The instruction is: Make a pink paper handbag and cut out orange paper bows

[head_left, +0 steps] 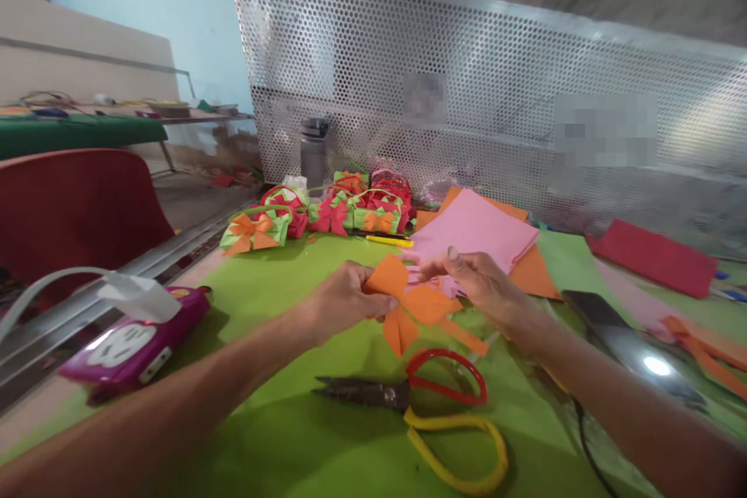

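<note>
My left hand (341, 302) pinches an orange paper bow (427, 305) between thumb and fingers, its loops and tails spread to the right. On the far side of the bow is my right hand (478, 282), fingers stretched out and thumb raised, apparently holding nothing. Beneath the right fingers lie thin pink paper strips (413, 274), partly hidden. Nearer to me, scissors (379, 391) with one red and one yellow handle rest on the green table covering (274, 397), blades toward the left.
Small paper baskets (332, 214) with bows stand at the back. Behind my right hand are pink sheets (472, 229) over orange ones. A phone (612, 327) with its light on lies right, a purple power strip (140, 334) left. A perforated metal panel (478, 54) bounds the far side.
</note>
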A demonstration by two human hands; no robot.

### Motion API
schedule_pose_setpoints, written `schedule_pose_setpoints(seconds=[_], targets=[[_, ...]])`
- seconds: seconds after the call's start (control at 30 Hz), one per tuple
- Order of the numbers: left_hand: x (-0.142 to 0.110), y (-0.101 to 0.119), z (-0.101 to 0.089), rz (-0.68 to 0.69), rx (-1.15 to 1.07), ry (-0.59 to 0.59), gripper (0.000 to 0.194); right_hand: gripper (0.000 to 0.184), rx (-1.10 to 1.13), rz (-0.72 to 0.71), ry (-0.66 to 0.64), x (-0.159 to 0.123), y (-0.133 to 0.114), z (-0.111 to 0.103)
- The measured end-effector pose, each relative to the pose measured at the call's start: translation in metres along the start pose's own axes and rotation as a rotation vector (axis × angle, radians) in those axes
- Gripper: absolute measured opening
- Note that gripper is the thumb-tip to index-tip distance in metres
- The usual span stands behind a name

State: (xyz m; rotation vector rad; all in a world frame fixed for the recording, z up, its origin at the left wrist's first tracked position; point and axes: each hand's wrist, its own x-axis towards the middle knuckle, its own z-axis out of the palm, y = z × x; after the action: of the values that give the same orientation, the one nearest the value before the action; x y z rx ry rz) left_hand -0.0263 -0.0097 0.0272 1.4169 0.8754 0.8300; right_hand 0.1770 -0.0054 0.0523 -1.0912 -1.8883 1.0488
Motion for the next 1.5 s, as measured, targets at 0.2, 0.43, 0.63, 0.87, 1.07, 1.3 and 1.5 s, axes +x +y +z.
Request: schedule_pose_setpoints(seconds=[0.2, 0.43, 0.63, 0.87, 1.07, 1.3, 1.5], targets=[[-0.002, 0.0, 0.0, -0.001, 0.217, -0.042, 0.018, 0.04, -0.227, -0.018, -0.032, 0.003, -0.023, 0.017], [-0.003, -0.002, 0.0, 0.052, 0.172, -0.082, 0.018, 0.043, -0.421, -0.064, 0.003, 0.013, -0.025, 0.036], [-0.002, -0.002, 0.0, -0.045, -0.019, 0.043, 0.017, 0.038, -0.244, -0.054, 0.057, 0.012, -0.027, 0.036], [0.0, 0.0, -0.002, -0.14, -0.175, 0.132, 0.026, 0.04, 0.048, 0.016, 0.15, 0.007, -0.024, 0.032], [0.004, -0.002, -0.005, -0.095, -0.279, 0.15, 0.026, 0.04, 0.131, 0.118, 0.21, 0.002, -0.021, 0.031], [0.006, 0.0, -0.007, 0.001, -0.118, 0.19, 0.015, 0.042, 0.16, 0.151, 0.149, 0.001, -0.012, 0.029], [0.001, 0.003, -0.008, 0.039, 0.102, 0.083, 0.013, 0.021, 0.09, 0.123, -0.026, 0.004, -0.009, 0.021]])
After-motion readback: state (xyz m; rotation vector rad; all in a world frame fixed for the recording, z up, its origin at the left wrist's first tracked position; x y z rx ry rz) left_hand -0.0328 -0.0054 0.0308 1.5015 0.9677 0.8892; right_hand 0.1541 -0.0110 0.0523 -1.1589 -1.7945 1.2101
